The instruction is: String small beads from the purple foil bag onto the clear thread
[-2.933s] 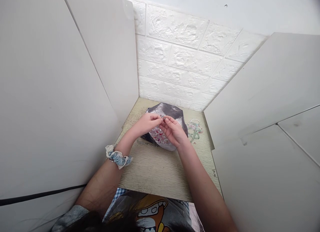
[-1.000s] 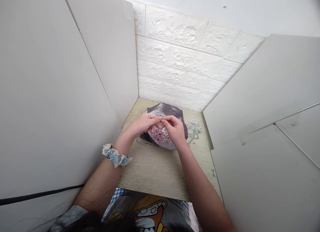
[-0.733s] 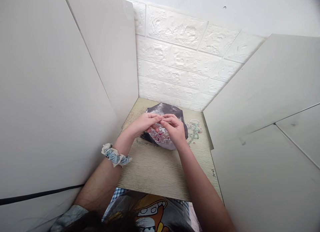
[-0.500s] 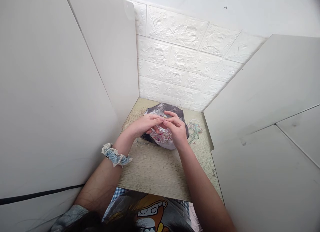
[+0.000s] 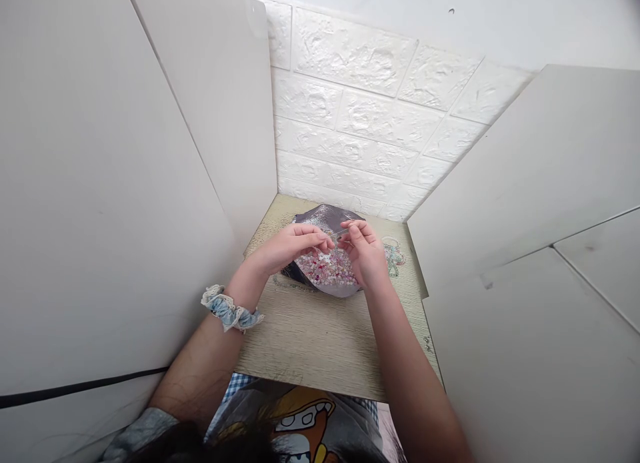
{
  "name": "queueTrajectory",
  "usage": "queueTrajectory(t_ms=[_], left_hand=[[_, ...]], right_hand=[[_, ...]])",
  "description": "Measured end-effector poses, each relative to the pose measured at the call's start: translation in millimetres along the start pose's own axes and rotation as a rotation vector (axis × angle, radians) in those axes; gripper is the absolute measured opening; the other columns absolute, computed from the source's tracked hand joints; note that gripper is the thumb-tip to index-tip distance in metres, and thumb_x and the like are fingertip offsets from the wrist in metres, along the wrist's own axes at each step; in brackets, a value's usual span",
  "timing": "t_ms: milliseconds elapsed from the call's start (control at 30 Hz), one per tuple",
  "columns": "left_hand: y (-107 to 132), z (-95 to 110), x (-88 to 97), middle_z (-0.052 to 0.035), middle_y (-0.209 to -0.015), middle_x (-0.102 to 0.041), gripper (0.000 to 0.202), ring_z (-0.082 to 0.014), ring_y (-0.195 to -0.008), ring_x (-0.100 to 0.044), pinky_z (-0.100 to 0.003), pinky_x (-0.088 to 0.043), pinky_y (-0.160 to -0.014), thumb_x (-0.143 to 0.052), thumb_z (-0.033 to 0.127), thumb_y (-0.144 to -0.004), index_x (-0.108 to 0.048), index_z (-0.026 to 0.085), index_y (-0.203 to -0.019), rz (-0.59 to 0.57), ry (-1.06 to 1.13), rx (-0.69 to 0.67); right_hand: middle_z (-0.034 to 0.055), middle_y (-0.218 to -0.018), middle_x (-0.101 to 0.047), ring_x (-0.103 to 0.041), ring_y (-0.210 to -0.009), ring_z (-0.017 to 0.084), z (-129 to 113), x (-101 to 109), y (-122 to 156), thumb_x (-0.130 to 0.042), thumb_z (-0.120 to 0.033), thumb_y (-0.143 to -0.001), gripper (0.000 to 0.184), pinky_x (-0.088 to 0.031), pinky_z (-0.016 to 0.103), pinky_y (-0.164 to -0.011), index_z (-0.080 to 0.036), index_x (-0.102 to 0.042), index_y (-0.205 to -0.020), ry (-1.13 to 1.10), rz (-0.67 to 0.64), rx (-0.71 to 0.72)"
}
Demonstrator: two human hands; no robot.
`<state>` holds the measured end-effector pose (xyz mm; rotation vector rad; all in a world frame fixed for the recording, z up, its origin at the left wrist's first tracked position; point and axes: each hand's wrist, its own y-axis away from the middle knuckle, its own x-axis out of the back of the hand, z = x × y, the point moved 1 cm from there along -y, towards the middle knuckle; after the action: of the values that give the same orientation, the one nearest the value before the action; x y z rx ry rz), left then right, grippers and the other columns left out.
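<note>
A dark silvery pouch [image 5: 325, 218] lies on the small wooden table [image 5: 310, 336], with a heap of small pink and white beads [image 5: 327, 271] on it. My left hand [image 5: 290, 246] hovers over the pouch with fingertips pinched together. My right hand [image 5: 367, 253] is a little to the right, also pinched. A thin thread [image 5: 340, 235] seems to stretch between the two pinches, with a small white bead [image 5: 326, 257] hanging near the left fingertips.
A beaded string [image 5: 395, 253] lies on the table right of the pouch. White boards [image 5: 150, 183] wall in both sides and a white brick wall [image 5: 360, 123] closes the back. A blue scrunchie [image 5: 230, 310] is on my left wrist.
My hands were touching over the beads; now the right hand has drawn away to the right, opening a gap between the two pinches.
</note>
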<state>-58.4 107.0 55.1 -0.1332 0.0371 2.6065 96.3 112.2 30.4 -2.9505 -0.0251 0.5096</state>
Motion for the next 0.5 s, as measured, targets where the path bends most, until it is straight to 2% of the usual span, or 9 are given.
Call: queueTrajectory(t_ms=[200, 333, 500], left_hand=[[4, 5, 0.0, -0.0044, -0.077, -0.059, 0.02, -0.0103, -0.07, -0.05, -0.025, -0.04, -0.068, -0.058, 0.03, -0.066, -0.058, 0.014, -0.053, -0.015, 0.121, -0.111], [9, 7, 1.4, -0.0041, -0.075, -0.056, 0.02, -0.0104, -0.067, -0.05, -0.025, -0.041, -0.066, -0.059, 0.03, -0.063, -0.055, 0.015, -0.05, 0.009, 0.199, -0.145], [11, 7, 6.0, -0.004, -0.072, -0.054, 0.025, -0.0107, -0.063, -0.049, -0.027, -0.042, -0.065, -0.057, 0.034, -0.06, -0.049, 0.016, -0.045, 0.04, 0.21, -0.174]], right_hand=[[-0.0057, -0.068, -0.048, -0.042, -0.048, 0.003, -13, 22, -8, -0.062, -0.035, -0.063, 0.025, -0.039, 0.017, -0.047, -0.02, -0.044, -0.071, -0.156, 0.226, 0.081], [-0.0069, -0.064, -0.045, -0.042, -0.047, 0.002, -19, 40, -12, -0.061, -0.033, -0.066, 0.024, -0.038, 0.015, -0.044, -0.02, -0.042, -0.072, -0.222, 0.386, 0.154], [-0.0076, -0.065, -0.044, -0.042, -0.045, 0.001, -20, 54, -14, -0.054, -0.032, -0.073, 0.019, -0.04, 0.014, -0.045, -0.02, -0.039, -0.073, -0.223, 0.508, 0.2]])
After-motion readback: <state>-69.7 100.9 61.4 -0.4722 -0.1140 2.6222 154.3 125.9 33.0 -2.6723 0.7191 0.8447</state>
